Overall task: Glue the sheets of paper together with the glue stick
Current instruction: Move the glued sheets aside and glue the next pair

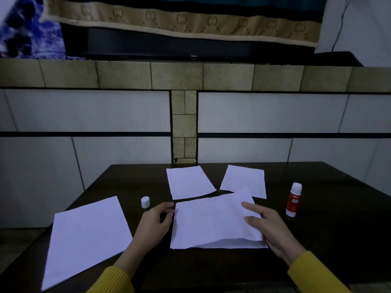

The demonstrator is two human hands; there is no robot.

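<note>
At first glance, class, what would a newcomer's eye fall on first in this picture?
White paper against a dark table: both hands, left hand and right hand, hold the middle sheet. A red glue stick stands uncapped at right; its white cap sits left of the hands.

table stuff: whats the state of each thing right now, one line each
glue stick: upright, uncapped
cap: off, standing alone
center sheets: stacked, near edge lifted
left hand: fingertips at sheets' left edge
right hand: pinching sheets' right side
other sheets: flat, untouched
</note>
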